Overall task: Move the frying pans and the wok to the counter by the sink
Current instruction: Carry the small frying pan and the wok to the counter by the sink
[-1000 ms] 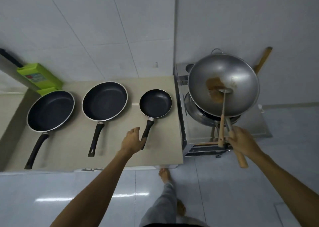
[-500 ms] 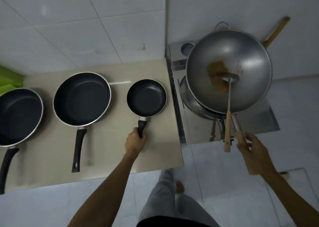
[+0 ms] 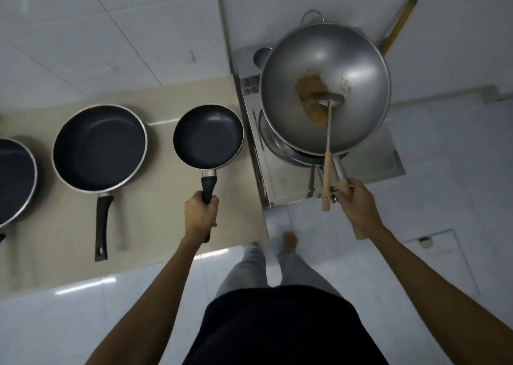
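Three black frying pans are lined up on the beige counter (image 3: 155, 237). My left hand (image 3: 200, 217) is closed around the black handle of the small frying pan (image 3: 208, 136), nearest the stove. The medium frying pan (image 3: 99, 147) lies to its left, and the large frying pan (image 3: 14, 178) is cut off by the left edge. My right hand (image 3: 358, 207) grips the wooden handle of the steel wok (image 3: 324, 87), which is above the stove burner. A metal spatula (image 3: 327, 153) with a wooden handle rests inside the wok, beside a brown patch.
The steel stove (image 3: 369, 170) stands right of the counter against the tiled wall. A wooden-handled tool (image 3: 395, 26) leans on the wall behind the wok. My legs and feet stand on the white floor tiles below. No sink is in view.
My left hand reached the small pan's handle and closed fully around it. My right hand kept its hold on the wok handle. The view shifted right, pushing the large pan partly out of frame.
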A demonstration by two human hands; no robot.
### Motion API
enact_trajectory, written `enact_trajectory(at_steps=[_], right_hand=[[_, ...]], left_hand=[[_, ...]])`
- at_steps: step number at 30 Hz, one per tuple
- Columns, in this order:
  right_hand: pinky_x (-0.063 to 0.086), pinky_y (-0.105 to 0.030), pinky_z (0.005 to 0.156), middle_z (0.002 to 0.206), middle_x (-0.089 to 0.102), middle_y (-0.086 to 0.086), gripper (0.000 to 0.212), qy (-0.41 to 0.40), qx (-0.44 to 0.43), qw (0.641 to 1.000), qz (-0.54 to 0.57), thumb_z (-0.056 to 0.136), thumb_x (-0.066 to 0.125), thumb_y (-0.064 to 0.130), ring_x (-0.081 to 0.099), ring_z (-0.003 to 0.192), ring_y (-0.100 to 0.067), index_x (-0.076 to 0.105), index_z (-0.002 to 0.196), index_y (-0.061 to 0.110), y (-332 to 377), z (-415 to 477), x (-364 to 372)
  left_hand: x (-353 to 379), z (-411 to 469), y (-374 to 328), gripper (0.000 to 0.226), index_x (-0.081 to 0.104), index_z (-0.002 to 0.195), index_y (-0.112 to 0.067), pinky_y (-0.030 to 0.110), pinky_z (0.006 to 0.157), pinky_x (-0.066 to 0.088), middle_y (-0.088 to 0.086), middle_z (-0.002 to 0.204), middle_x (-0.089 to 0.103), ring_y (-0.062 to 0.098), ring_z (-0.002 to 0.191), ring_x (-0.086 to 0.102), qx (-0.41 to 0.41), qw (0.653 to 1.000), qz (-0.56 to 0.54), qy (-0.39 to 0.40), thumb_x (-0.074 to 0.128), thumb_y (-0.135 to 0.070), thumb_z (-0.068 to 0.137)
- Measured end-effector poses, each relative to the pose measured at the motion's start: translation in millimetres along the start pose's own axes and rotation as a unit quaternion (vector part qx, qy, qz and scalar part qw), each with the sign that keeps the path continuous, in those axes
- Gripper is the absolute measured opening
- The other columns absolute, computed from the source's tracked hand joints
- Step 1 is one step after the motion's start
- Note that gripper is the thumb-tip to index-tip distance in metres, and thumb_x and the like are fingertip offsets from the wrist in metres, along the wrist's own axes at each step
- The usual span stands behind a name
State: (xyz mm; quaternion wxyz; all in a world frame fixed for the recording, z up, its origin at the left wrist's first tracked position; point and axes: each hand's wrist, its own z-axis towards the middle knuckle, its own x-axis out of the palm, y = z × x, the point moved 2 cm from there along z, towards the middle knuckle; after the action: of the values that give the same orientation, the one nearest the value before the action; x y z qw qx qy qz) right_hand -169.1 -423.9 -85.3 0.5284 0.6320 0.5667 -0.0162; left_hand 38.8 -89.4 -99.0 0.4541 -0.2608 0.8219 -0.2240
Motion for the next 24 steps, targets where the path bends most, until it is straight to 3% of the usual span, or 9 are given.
enact_trajectory(at_steps=[2, 5, 7, 11, 14, 16, 18, 24], right_hand=[[0.058, -0.042, 0.076, 0.104, 0.073, -0.014, 0.021, 0.012, 0.026, 0.999, 0.016, 0.098, 0.064, 0.024, 0.068, 0.087, -0.027, 0.06, 0.115, 0.013, -7, 3, 1], [0.055, -0.026, 0.047, 0.098, 0.072, -0.019, 0.022, 0.031, 0.059, 0.996, 0.059, 0.1, 0.061, 0.033, 0.064, 0.06, -0.019, 0.057, 0.113, 0.016, -14, 13, 0], [0.051, -0.025, 0.04, 0.092, 0.07, -0.015, 0.025, 0.081, 0.089, 0.989, 0.084, 0.102, 0.056, 0.042, 0.062, 0.05, -0.015, 0.058, 0.108, 0.018, -19, 18, -1], [0.049, -0.029, 0.041, 0.075, 0.063, -0.008, 0.044, 0.168, 0.161, 0.959, 0.164, 0.101, 0.047, 0.056, 0.059, 0.044, -0.017, 0.063, 0.104, 0.015, -30, 26, -1], [0.049, -0.03, 0.045, 0.062, 0.061, -0.005, 0.056, 0.218, 0.198, 0.925, 0.242, 0.099, 0.043, 0.065, 0.056, 0.045, -0.02, 0.067, 0.089, 0.015, -34, 31, -5], [0.048, -0.03, 0.046, 0.059, 0.06, -0.005, 0.057, 0.236, 0.212, 0.91, 0.266, 0.099, 0.042, 0.066, 0.055, 0.045, -0.021, 0.065, 0.08, 0.016, -35, 30, -8], [0.045, -0.029, 0.045, 0.056, 0.057, -0.005, 0.057, 0.232, 0.212, 0.912, 0.263, 0.1, 0.04, 0.065, 0.052, 0.043, -0.02, 0.061, 0.079, 0.016, -33, 29, -9], [0.042, -0.026, 0.041, 0.054, 0.053, -0.002, 0.056, 0.208, 0.165, 0.942, 0.205, 0.101, 0.036, 0.066, 0.047, 0.039, -0.015, 0.054, 0.086, 0.015, -29, 23, -15]], left_hand=[[0, -14, -6, 0.02, 0.06, 0.085, -0.001, 0.046, 0.043, 0.059, 0.02, 0.067, 0.064, 0.038, 0.051, 0.066, 0.01, 1.0, -0.004, -0.005, 0.058, -0.02, 0.091], [2, -35, -14, 0.028, 0.059, 0.084, 0.0, 0.05, 0.055, 0.059, 0.021, 0.069, 0.065, 0.044, 0.06, 0.066, 0.015, 0.999, 0.013, -0.03, 0.061, -0.026, 0.093], [8, -52, -17, 0.033, 0.058, 0.083, 0.001, 0.051, 0.059, 0.058, 0.019, 0.068, 0.064, 0.044, 0.063, 0.065, 0.011, 0.999, 0.01, -0.045, 0.061, -0.03, 0.094], [28, -85, -16, 0.049, 0.058, 0.082, 0.0, 0.05, 0.056, 0.059, 0.021, 0.068, 0.066, 0.034, 0.055, 0.065, -0.032, 0.997, -0.039, -0.051, 0.058, -0.048, 0.095], [42, -101, -15, 0.064, 0.06, 0.084, 0.005, 0.038, 0.045, 0.056, 0.011, 0.059, 0.063, 0.011, 0.039, 0.056, -0.074, 0.991, -0.086, -0.076, 0.046, -0.056, 0.098], [49, -111, -14, 0.065, 0.061, 0.086, 0.007, 0.027, 0.039, 0.049, 0.011, 0.06, 0.064, 0.01, 0.038, 0.055, -0.093, 0.988, -0.093, -0.083, 0.039, -0.053, 0.1], [56, -121, -13, 0.063, 0.062, 0.088, 0.008, 0.024, 0.037, 0.046, 0.015, 0.063, 0.065, 0.014, 0.039, 0.055, -0.105, 0.985, -0.104, -0.084, 0.039, -0.049, 0.1], [64, -144, -9, 0.05, 0.065, 0.086, 0.002, 0.033, 0.042, 0.049, 0.009, 0.061, 0.066, 0.018, 0.039, 0.058, -0.095, 0.977, -0.175, -0.073, 0.048, -0.041, 0.104]])
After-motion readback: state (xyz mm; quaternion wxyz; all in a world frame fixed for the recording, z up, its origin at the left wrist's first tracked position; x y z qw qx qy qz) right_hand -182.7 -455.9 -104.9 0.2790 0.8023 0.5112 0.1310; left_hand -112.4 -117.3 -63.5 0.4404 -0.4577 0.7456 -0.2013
